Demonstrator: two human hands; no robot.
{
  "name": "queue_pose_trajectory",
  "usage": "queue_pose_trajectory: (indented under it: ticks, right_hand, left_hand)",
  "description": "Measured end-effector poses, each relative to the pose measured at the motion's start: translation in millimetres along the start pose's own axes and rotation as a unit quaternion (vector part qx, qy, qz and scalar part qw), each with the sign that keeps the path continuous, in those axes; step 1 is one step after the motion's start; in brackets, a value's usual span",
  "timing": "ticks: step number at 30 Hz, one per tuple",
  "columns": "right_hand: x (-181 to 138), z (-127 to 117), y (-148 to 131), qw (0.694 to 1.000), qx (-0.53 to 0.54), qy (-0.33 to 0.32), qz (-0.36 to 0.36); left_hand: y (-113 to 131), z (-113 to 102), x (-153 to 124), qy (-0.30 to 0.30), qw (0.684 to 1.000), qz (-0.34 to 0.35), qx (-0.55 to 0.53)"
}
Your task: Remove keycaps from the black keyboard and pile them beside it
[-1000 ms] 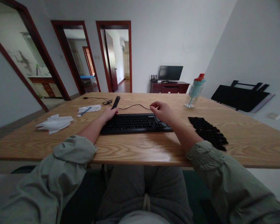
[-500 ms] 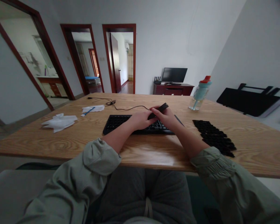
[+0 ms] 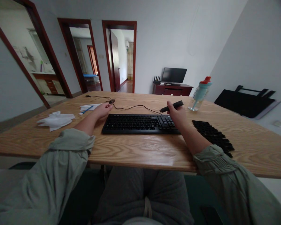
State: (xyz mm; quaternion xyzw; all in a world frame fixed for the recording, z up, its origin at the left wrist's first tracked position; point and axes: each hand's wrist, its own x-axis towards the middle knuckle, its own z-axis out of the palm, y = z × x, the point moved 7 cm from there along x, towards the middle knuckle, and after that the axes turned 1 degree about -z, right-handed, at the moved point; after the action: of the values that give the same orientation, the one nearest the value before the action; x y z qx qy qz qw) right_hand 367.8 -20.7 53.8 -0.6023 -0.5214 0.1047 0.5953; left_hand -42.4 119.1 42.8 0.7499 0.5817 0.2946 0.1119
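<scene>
A black keyboard (image 3: 138, 123) lies in the middle of the wooden table (image 3: 140, 150). My right hand (image 3: 176, 115) hovers over the keyboard's right end, fingers closed round a slim black stick-shaped object (image 3: 172, 106) that points up and right. My left hand (image 3: 102, 110) rests on the table just past the keyboard's left corner, fingers loosely curled with nothing in them that I can see, close to the keyboard's black cable (image 3: 131, 108). A pile of loose black keycaps (image 3: 212, 137) lies to the right of the keyboard.
Crumpled white tissue (image 3: 55, 120) and a white cloth with a blue tool (image 3: 88, 108) lie at the left. A teal bottle with a red cap (image 3: 199, 93) stands at the back right. Beyond are doorways, a TV on a cabinet (image 3: 174, 75) and a folded black table (image 3: 245, 100).
The black stick passed from my left hand to my right, which carried it to the keyboard's right end. My left hand drew back to the keyboard's left corner.
</scene>
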Motion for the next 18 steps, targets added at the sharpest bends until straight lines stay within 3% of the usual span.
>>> queue_pose_trajectory:
  ticks: [3,10,18]
  right_hand:
    - [-1.5,2.3,-3.2,0.999,-0.047,-0.015,-0.015]
    - [-2.8,7.1,-3.9,0.994,-0.099,-0.04,-0.034]
    - [-4.6,9.4,-5.4,0.994,-0.095,-0.047,-0.04]
  left_hand:
    - [-14.6,7.0,-1.0,-0.028,1.0,-0.011,-0.007]
    - [4.0,14.1,-7.2,-0.055,0.998,-0.003,-0.017]
    - [4.8,12.4,-9.0,-0.065,0.998,-0.013,-0.019]
